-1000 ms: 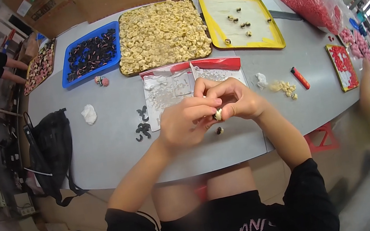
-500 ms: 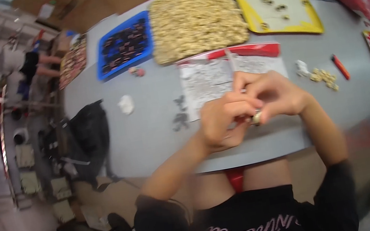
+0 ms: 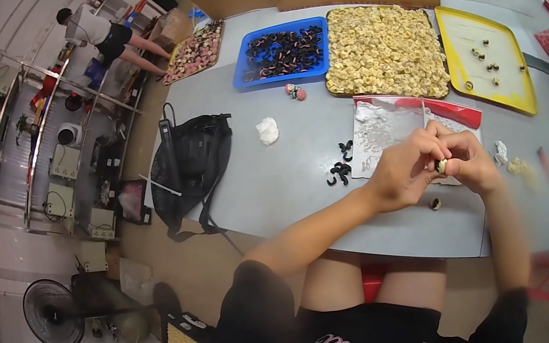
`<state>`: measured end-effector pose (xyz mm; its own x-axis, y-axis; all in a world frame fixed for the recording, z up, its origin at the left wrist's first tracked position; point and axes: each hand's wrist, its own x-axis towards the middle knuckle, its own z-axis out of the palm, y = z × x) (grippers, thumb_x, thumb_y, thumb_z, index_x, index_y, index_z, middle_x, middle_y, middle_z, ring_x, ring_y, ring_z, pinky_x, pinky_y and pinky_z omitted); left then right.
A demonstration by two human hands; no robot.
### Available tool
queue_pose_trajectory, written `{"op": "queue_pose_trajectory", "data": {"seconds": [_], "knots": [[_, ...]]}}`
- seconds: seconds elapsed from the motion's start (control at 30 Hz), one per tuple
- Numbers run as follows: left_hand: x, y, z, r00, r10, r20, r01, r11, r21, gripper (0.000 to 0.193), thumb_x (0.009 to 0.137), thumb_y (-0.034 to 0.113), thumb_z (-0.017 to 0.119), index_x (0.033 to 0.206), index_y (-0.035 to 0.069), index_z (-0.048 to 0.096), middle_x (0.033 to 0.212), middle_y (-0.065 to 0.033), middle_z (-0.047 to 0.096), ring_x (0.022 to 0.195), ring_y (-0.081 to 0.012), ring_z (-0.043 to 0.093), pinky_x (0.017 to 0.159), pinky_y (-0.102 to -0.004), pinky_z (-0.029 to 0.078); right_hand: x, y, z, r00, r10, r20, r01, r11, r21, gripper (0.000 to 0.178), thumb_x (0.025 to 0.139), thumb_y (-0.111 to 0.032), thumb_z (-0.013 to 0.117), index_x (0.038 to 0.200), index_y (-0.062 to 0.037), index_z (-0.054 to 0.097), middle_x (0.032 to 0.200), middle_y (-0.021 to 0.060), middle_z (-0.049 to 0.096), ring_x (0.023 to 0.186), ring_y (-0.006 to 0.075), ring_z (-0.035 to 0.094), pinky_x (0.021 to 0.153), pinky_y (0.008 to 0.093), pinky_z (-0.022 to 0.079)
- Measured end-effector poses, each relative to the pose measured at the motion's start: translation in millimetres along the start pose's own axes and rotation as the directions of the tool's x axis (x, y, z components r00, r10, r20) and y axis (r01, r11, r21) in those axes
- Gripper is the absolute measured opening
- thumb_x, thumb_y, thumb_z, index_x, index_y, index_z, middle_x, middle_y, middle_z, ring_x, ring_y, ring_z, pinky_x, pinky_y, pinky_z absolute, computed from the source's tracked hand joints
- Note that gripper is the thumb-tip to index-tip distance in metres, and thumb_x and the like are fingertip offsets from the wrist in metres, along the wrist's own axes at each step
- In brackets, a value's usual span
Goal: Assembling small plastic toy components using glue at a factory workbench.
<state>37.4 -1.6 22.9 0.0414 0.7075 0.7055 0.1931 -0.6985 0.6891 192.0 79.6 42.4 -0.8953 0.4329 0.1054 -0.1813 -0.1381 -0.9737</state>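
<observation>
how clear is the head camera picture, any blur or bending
Head view: strong fisheye, the grey table edge bows and the corners go black; the right hand and forearm look soft with motion blur; the yellow tray and blue tray stay fairly sharp; lighting even, no harsh glare.

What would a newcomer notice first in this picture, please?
Probably the two hands, left hand and right hand, pressed together over a small cream piece at the grey table's near edge. Behind them, a tray heaped with cream pieces sits between a blue tray and a yellow tray.
</observation>
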Motion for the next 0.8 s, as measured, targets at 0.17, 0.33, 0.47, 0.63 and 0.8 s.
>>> {"op": "queue_pose_trajectory", "data": {"seconds": [0.17, 0.33, 0.47, 0.63, 0.8], "knots": [[8.8, 3.4, -9.3, 0.998, -0.002, 0.056, -0.003, 0.997, 0.076, 0.026, 0.073, -0.002, 0.067, 0.092, 0.007, 0.053, 0.111, -0.0137, 0.053, 0.091, -0.0222, 0.056, 0.073, -0.0298, 0.046, -7.0, 6.0, -10.5, 0.990, 0.142, -0.028, -0.139, 0.988, 0.071, 0.026, 0.076, -0.022, 0.071, 0.086, 0.0013, 0.064, 0.096, 0.0093, 0.061, 0.093, 0.0178, 0.057, 0.080, 0.0300, 0.047], [9.5, 1.6, -9.0, 0.994, -0.057, 0.098, 0.044, 0.990, 0.131, 0.028, 0.067, -0.008, 0.063, 0.089, 0.005, 0.053, 0.110, -0.0150, 0.053, 0.079, -0.0226, 0.056, 0.060, -0.0290, 0.046, -8.1, 0.8, -9.1, 0.995, 0.091, -0.045, -0.092, 0.995, -0.027, 0.016, 0.077, -0.011, 0.069, 0.087, 0.0006, 0.063, 0.094, 0.0099, 0.064, 0.091, 0.0181, 0.059, 0.081, 0.0306, 0.047], [8.0, 7.2, -10.7, 0.991, -0.077, 0.107, 0.062, 0.988, 0.142, 0.028, 0.066, -0.010, 0.063, 0.087, 0.006, 0.053, 0.111, -0.0108, 0.055, 0.070, -0.0165, 0.056, 0.053, -0.0249, 0.044, -0.5, 6.3, -14.0, 0.998, -0.034, 0.060, 0.044, 0.983, -0.178, 0.017, 0.077, -0.011, 0.070, 0.088, 0.0006, 0.065, 0.098, 0.0082, 0.060, 0.095, 0.0172, 0.055, 0.083, 0.0310, 0.044], [9.0, 4.8, -6.5, 0.993, -0.005, 0.118, -0.019, 0.980, 0.197, 0.028, 0.065, -0.011, 0.062, 0.086, 0.006, 0.052, 0.106, -0.0050, 0.059, 0.055, -0.0097, 0.052, 0.045, -0.0218, 0.041, -0.1, 9.1, -15.2, 0.988, -0.084, 0.130, 0.092, 0.994, -0.058, 0.025, 0.077, -0.021, 0.073, 0.086, 0.0010, 0.066, 0.097, 0.0053, 0.052, 0.095, 0.0168, 0.050, 0.083, 0.0309, 0.041], [7.5, 4.1, -6.1, 0.992, 0.013, 0.129, -0.038, 0.980, 0.195, 0.029, 0.066, -0.010, 0.062, 0.087, 0.007, 0.052, 0.105, -0.0061, 0.060, 0.055, -0.0084, 0.052, 0.045, -0.0207, 0.040, 0.2, 7.5, -14.3, 0.978, -0.132, 0.163, 0.137, 0.990, -0.022, 0.027, 0.077, -0.021, 0.072, 0.090, 0.0018, 0.066, 0.098, 0.0060, 0.052, 0.096, 0.0168, 0.050, 0.084, 0.0309, 0.041]]}}
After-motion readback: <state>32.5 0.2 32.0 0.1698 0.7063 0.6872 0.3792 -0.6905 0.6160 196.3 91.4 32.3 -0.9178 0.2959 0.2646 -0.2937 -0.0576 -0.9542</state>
